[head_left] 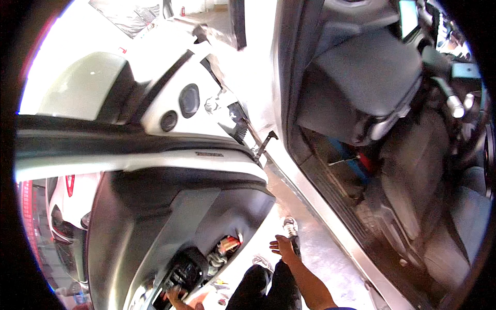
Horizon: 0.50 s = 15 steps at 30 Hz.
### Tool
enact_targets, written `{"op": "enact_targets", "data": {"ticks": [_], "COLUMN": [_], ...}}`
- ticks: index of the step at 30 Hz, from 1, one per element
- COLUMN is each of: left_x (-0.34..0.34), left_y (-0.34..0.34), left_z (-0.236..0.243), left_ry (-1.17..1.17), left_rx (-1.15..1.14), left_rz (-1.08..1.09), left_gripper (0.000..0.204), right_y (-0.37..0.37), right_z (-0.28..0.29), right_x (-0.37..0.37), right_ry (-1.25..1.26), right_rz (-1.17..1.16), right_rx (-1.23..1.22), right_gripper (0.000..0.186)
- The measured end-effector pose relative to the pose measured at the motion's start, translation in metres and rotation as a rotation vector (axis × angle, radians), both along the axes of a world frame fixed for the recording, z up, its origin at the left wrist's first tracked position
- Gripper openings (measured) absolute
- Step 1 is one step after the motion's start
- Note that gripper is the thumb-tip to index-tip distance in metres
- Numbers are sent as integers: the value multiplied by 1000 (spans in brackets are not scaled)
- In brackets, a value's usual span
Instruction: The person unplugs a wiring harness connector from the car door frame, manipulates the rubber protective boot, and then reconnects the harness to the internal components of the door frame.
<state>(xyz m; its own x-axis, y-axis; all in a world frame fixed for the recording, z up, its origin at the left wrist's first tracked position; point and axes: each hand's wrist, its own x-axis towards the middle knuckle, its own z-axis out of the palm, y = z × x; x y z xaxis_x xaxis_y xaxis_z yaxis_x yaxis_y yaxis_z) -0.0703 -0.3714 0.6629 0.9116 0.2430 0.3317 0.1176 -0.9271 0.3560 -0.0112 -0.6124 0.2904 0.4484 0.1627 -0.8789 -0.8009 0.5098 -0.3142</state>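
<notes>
Near the lower edge, my left hand (178,297) is at the dark inner panel of an open car door (155,206), beside a black plastic part (185,269). Its fingers are small and partly cut off, so their grip cannot be made out. My right hand (283,247) hangs in front of my legs, between the door and the car's sill (330,212). Its fingers are spread and nothing is in them. The door's pocket (214,258) holds several jumbled small things, among them an orange-red item (229,244).
On the right is the car's interior, with a grey seat (372,72) and a lit screen (408,19). Beyond the door stands a white body section with dark oval openings (189,99). Another white car (77,206) is at the far left. My shoe (289,225) rests on the pale floor.
</notes>
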Motion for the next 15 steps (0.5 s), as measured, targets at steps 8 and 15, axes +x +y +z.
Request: {"op": "enact_targets", "data": {"ticks": [8, 15], "left_x": [9, -7], "left_y": [3, -4], "left_z": [18, 64], "left_ry": [5, 102], "left_rx": [-160, -90], "left_rz": [-337, -389], "left_gripper": [71, 66], "right_y": [-87, -96], "right_z": [64, 158], "right_x": [-68, -118], "right_ry": [13, 104], "right_rz": [36, -150], "right_rx": [-170, -317], "right_gripper": [27, 29]}}
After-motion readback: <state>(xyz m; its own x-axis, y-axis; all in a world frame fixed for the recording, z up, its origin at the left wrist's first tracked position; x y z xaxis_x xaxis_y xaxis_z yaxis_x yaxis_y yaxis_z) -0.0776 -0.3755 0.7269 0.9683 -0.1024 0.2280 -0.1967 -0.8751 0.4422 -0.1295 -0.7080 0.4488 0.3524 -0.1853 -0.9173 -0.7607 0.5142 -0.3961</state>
